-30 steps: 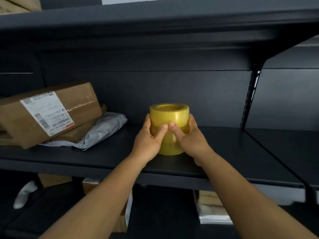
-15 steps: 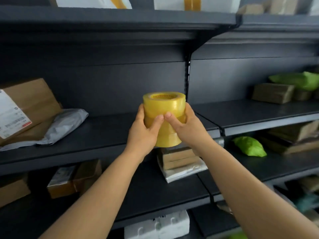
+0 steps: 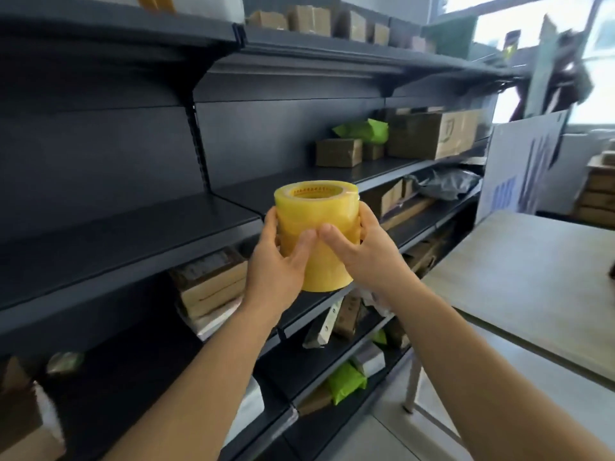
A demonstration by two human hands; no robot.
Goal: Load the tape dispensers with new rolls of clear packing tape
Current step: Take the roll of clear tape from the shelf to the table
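Stack of packing tape rolls (image 3: 316,234), yellowish, shrink-wrapped, upright, held mid-air in front of dark shelving (image 3: 126,234). Left hand (image 3: 278,257) curls round left side, thumb on front; right hand (image 3: 361,249) wraps right side, thumb touching left thumb. Worktop (image 3: 519,294) at right, near. No tape dispenser in view. Judgement: task early; rolls fetched only. Left: carry to worktop, unwrap, separate roll, load each dispenser.
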